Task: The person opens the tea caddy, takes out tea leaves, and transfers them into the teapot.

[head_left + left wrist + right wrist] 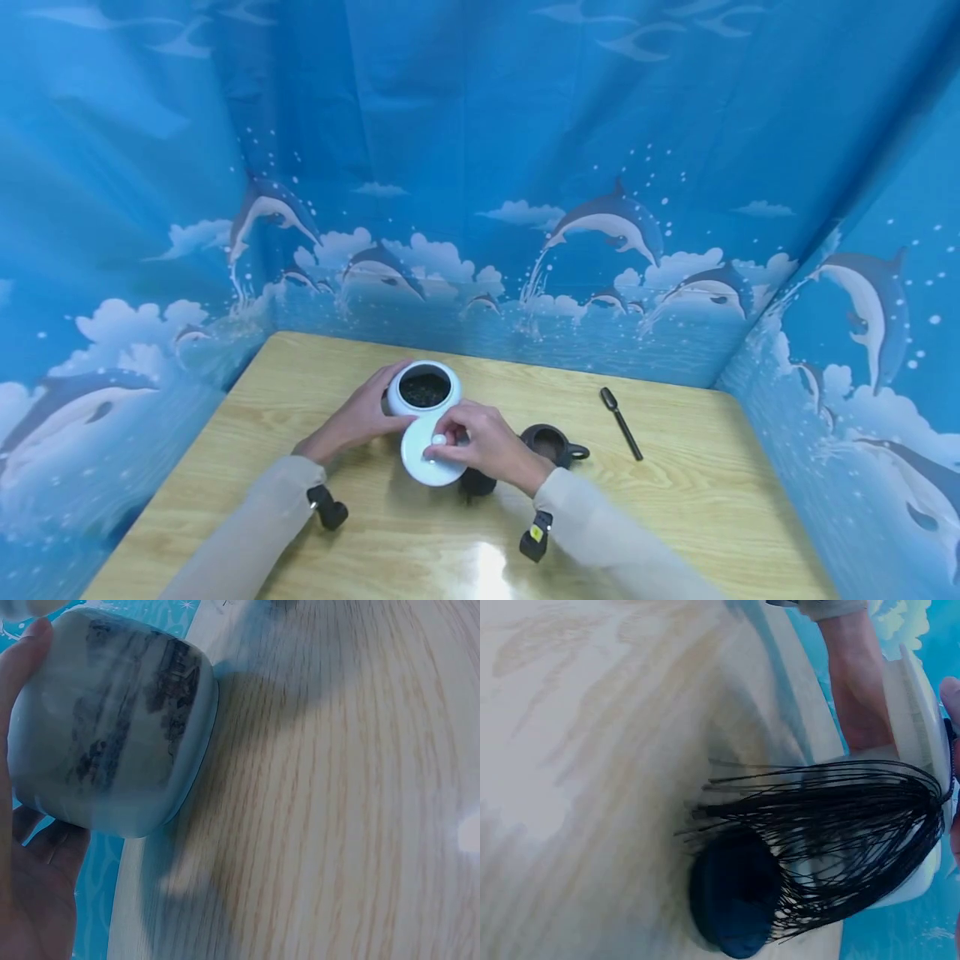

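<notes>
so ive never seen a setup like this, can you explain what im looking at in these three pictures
There is no machine here: a person works with two bare hands. The wide picture comes from a camera on the head, looking forward and down. The other two come from small cameras worn on the wrists, one view per hand.

On the wooden table are a dark handled cup and a black scoop-like tool; a dolphin-printed curtain hangs behind. The left hand grips a pale open jar with dark contents. The right hand pinches the knob of a white lid. The right wrist view also shows a black tassel and a dark round object.
</notes>
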Available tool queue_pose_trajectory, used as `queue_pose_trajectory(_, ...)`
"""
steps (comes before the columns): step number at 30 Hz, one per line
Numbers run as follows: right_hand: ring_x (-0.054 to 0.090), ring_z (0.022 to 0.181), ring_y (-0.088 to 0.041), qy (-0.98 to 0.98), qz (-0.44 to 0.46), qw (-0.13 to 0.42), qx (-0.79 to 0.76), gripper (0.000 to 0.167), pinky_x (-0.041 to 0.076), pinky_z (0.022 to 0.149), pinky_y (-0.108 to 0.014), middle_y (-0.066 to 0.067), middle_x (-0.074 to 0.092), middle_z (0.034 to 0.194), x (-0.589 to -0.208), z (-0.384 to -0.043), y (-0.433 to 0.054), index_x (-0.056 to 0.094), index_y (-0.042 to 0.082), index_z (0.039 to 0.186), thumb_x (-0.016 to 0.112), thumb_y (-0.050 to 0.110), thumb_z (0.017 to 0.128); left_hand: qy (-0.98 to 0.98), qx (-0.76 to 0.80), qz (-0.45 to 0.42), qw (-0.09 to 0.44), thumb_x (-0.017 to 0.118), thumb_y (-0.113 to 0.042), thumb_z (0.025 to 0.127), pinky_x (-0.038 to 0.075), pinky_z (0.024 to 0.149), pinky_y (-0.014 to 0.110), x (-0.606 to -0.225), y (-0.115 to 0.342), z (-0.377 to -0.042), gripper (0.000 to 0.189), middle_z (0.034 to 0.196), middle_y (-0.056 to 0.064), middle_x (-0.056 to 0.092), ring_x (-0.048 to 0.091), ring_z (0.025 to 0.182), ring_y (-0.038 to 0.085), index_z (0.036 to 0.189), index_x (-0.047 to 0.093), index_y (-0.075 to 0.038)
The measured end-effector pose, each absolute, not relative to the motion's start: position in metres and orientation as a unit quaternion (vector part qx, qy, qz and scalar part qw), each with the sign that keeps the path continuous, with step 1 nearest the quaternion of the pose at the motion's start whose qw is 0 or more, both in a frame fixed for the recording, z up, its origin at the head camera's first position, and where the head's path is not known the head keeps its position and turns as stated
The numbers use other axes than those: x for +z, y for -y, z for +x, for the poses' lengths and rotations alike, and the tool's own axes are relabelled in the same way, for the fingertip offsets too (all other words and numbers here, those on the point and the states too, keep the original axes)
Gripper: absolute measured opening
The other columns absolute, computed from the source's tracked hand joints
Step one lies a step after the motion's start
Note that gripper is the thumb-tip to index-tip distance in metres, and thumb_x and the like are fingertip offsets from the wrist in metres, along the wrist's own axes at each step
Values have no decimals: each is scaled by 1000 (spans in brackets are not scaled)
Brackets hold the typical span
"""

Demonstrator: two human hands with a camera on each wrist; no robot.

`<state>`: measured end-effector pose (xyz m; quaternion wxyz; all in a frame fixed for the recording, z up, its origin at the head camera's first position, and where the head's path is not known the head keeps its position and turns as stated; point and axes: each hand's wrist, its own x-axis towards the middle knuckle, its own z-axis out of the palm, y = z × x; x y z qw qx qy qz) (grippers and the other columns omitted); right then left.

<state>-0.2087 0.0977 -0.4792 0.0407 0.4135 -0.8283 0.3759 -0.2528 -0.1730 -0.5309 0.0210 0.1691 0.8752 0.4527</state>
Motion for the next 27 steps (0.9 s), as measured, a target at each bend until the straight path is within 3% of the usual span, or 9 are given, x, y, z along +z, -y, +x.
queue_pose_trajectory(8,57,80,2,824,426,52,369,22,52,71,-13,5,69,84,-494,-198,-93,76,14,94,93,27,88,-882,436,179,12,93,-52,84,35,127,70,-530,173,-251,116,172,21,41,41,158,46,172,29,-10)
queue_pose_trajectory(18,52,81,6,824,443,16,353,23,46,73,-6,7,68,84,-518,-185,-81,76,16,94,93,31,88,-882,437,174,24,91,-56,85,35,127,70,-531,172,-249,117,173,19,39,40,158,45,173,28,-14)
queue_pose_trajectory(27,52,82,5,841,429,18,329,25,43,75,-4,8,68,85,-530,-181,-67,77,16,95,91,36,89,-882,438,174,20,92,-55,84,35,127,70,-531,173,-250,118,173,19,39,40,158,45,173,28,-13)
